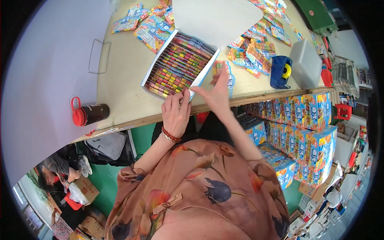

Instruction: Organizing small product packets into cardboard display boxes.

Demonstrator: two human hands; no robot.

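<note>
An open white-and-blue cardboard box [205, 71] is standing on the pale wooden counter [128, 88] at upper centre of the frame, and its wide white lid [216, 20] is leaning away from the person. Inside, many thin packets with red and yellow edges [178, 64] are standing in close rows. The left hand [175, 111] is resting at the near side of the box, its fingers almost straight and close together; I cannot tell if it is pinching the wall. The right hand [217, 95] is spreading its thumb and fingers widely, the thumb lying near the box corner and the fingers reaching over one flat colourful packet [231, 82]; no firm hold is showing. If the hands were pressing unevenly on the corner, the wall could be bending or the box turning, and its tight rows could be leaning. The lone packet, lying close to the front edge, could be sliding off under a careless wrist. Loose packets [256, 56] are covering the far counter, while a dark blue tape dispenser [280, 72] is sitting to the right and a dark bottle with red cap [94, 115] to the left. Blue printed cartons [316, 108] are piling below, above a green floor [102, 188], and another person [56, 166] is sitting at lower left.
</note>
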